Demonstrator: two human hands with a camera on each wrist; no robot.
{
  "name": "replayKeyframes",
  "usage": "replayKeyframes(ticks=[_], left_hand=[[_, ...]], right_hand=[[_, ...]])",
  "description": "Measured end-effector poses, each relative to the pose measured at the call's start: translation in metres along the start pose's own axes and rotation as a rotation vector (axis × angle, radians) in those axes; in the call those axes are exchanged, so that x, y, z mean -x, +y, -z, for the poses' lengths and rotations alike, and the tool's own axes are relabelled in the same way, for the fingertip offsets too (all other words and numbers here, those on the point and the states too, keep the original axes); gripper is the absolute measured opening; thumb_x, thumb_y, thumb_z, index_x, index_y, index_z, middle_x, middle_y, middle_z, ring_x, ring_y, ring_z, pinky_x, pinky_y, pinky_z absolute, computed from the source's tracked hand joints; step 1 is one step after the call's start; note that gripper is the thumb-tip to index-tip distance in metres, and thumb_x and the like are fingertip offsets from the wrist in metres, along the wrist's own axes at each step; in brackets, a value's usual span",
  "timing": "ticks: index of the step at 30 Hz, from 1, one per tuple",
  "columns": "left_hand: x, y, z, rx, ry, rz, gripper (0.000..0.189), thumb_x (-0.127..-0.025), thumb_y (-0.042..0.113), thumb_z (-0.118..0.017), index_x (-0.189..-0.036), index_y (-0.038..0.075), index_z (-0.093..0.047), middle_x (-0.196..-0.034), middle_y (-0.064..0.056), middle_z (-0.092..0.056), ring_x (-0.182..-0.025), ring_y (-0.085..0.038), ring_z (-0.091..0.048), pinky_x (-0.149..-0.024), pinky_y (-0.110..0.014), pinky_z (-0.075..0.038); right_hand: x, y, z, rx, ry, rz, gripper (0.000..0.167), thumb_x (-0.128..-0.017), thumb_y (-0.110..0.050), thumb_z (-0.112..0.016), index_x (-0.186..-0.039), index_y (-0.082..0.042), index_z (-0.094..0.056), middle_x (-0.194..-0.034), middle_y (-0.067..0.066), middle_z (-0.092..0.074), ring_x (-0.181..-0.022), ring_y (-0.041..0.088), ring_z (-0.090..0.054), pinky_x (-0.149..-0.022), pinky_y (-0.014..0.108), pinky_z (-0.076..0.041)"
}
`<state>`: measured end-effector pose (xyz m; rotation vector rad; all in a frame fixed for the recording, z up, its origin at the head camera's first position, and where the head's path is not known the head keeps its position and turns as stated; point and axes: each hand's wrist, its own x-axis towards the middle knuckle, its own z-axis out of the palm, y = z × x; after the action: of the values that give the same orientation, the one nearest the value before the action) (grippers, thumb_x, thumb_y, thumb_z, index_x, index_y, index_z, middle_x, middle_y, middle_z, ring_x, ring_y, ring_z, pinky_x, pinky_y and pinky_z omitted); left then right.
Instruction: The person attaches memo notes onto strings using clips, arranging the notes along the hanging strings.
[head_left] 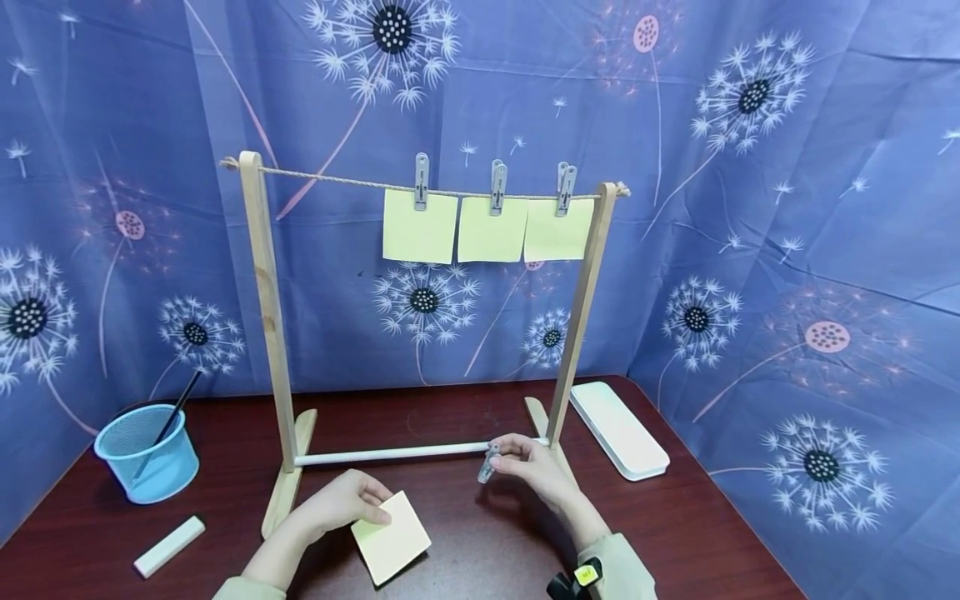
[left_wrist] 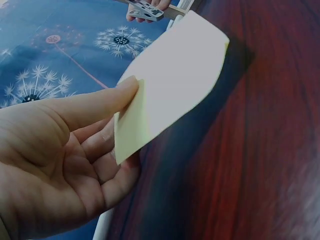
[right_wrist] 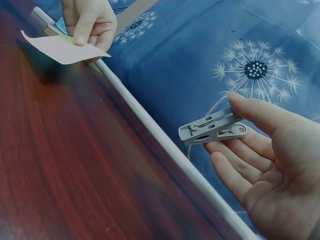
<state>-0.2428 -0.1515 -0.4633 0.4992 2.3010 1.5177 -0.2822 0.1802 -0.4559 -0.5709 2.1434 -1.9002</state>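
Note:
My left hand (head_left: 351, 505) pinches a yellow sticky note (head_left: 393, 540) between thumb and fingers, low over the table's front. In the left wrist view the sheet (left_wrist: 175, 70) bends slightly under the thumb. To the right, my right hand (head_left: 534, 471) holds a grey clothespin (head_left: 488, 463) near the stand's white crossbar. The right wrist view shows the clothespin (right_wrist: 212, 129) between thumb and fingers, its gripping end pointing away from the palm. Above, three yellow notes (head_left: 420, 229) hang side by side from a string (head_left: 322, 177), each under a grey clothespin (head_left: 422, 179).
A wooden stand (head_left: 270, 308) with a white crossbar (head_left: 397, 454) carries the string. At the left are a blue mesh cup (head_left: 153, 467) with a black stick in it and a white bar (head_left: 169, 547). A white case (head_left: 621, 432) lies at the right. Patterned curtain surrounds the table.

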Motion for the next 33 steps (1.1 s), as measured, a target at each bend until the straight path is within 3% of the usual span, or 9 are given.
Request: replayKeyframes(ticks=[7, 12, 16, 20, 27, 33], left_hand=[[-0.001, 0.001, 0.010, 0.018, 0.070, -0.024, 0.034, -0.083, 0.009, -0.073, -0.106, -0.014, -0.065, -0.087, -0.008, -0.071, -0.078, -0.011, -0.063, -0.070, -0.026, -0.052], [-0.002, 0.003, 0.017, -0.026, 0.198, 0.005, 0.036, -0.084, 0.011, -0.074, -0.110, -0.013, -0.064, -0.098, -0.014, -0.071, -0.088, -0.013, -0.063, -0.074, -0.027, -0.051], [-0.002, 0.010, 0.023, -0.009, 0.291, 0.031, 0.036, -0.084, 0.011, -0.074, -0.111, -0.011, -0.065, -0.099, -0.014, -0.071, -0.088, -0.015, -0.063, -0.072, -0.026, -0.051], [0.000, 0.021, 0.033, 0.011, 0.331, 0.010, 0.035, -0.085, 0.010, -0.073, -0.111, -0.011, -0.065, -0.096, -0.013, -0.071, -0.083, -0.012, -0.063, -0.070, -0.025, -0.051], [0.003, 0.047, 0.060, -0.035, 0.400, -0.041, 0.036, -0.088, 0.015, -0.072, -0.113, -0.009, -0.065, -0.099, -0.015, -0.073, -0.084, -0.009, -0.064, -0.069, -0.024, -0.052], [0.010, 0.072, 0.080, -0.129, 0.486, -0.077, 0.042, -0.090, 0.026, -0.071, -0.119, -0.004, -0.065, -0.108, -0.016, -0.072, -0.092, -0.006, -0.063, -0.079, -0.026, -0.050]], right_hand=[[-0.010, -0.016, -0.003, 0.062, -0.026, 0.045, 0.045, -0.092, -0.010, -0.065, -0.124, 0.018, -0.050, -0.102, 0.001, -0.066, -0.091, 0.003, -0.063, -0.085, 0.023, -0.053], [-0.023, -0.035, -0.011, 0.114, -0.072, 0.067, 0.039, -0.092, -0.011, -0.065, -0.124, 0.010, -0.056, -0.107, 0.013, -0.067, -0.092, 0.004, -0.064, -0.086, 0.025, -0.053], [-0.034, -0.057, -0.018, 0.154, -0.096, 0.092, 0.038, -0.091, -0.010, -0.066, -0.125, 0.007, -0.058, -0.109, 0.020, -0.066, -0.093, 0.007, -0.064, -0.086, 0.027, -0.053], [-0.045, -0.082, -0.026, 0.211, -0.102, 0.143, 0.038, -0.090, -0.009, -0.067, -0.126, 0.003, -0.060, -0.109, 0.022, -0.067, -0.096, 0.010, -0.065, -0.086, 0.026, -0.053], [-0.061, -0.124, -0.038, 0.295, -0.110, 0.262, 0.039, -0.092, -0.008, -0.065, -0.130, 0.000, -0.058, -0.112, 0.025, -0.068, -0.103, 0.022, -0.067, -0.087, 0.027, -0.053], [-0.071, -0.159, -0.048, 0.334, -0.086, 0.331, 0.040, -0.094, -0.008, -0.063, -0.133, -0.001, -0.056, -0.120, 0.023, -0.065, -0.109, 0.024, -0.064, -0.089, 0.027, -0.053]])
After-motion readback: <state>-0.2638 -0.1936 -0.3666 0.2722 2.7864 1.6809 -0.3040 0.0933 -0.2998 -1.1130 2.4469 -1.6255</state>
